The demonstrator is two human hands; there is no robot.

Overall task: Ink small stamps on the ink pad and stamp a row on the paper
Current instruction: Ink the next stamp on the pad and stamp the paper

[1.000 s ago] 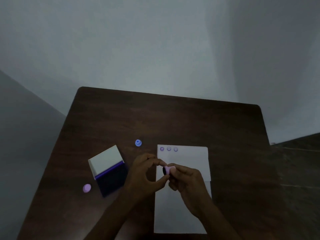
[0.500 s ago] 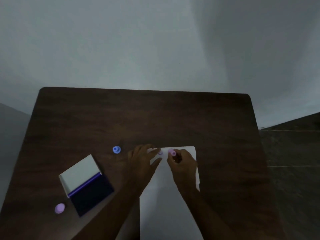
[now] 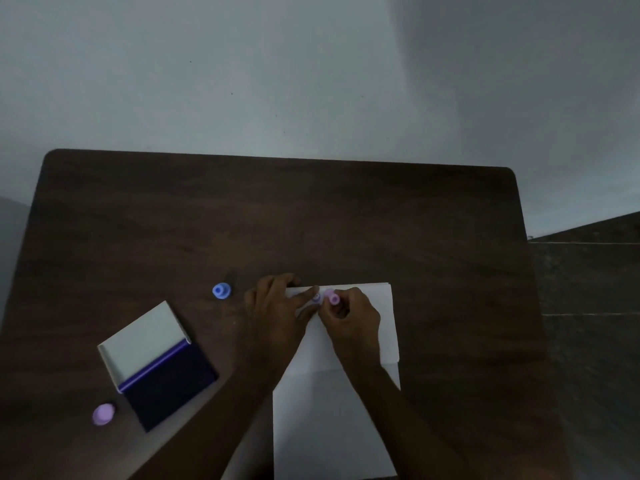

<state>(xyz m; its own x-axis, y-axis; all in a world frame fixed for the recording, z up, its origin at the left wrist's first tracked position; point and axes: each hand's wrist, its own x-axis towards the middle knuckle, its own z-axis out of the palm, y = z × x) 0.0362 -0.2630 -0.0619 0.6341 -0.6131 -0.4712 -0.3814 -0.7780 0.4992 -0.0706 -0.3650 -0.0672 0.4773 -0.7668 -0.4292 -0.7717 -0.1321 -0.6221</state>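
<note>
The white sheet of paper [image 3: 360,327] lay on the dark wooden table [image 3: 311,220]. At its far edge the right hand [image 3: 349,315], fingers closed, pinched a small pink round stamp [image 3: 334,298], apparently pressing it down. The left hand [image 3: 277,306] lay nearly flat, fingers spread, pinning the paper's far left corner, probably against sliding. The open blue ink pad [image 3: 166,379] sat left of the paper.

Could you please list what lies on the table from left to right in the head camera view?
Purple stamp → open ink pad → blue stamp → left hand pressing the paper → pink stamp pinched in the right hand.
</note>
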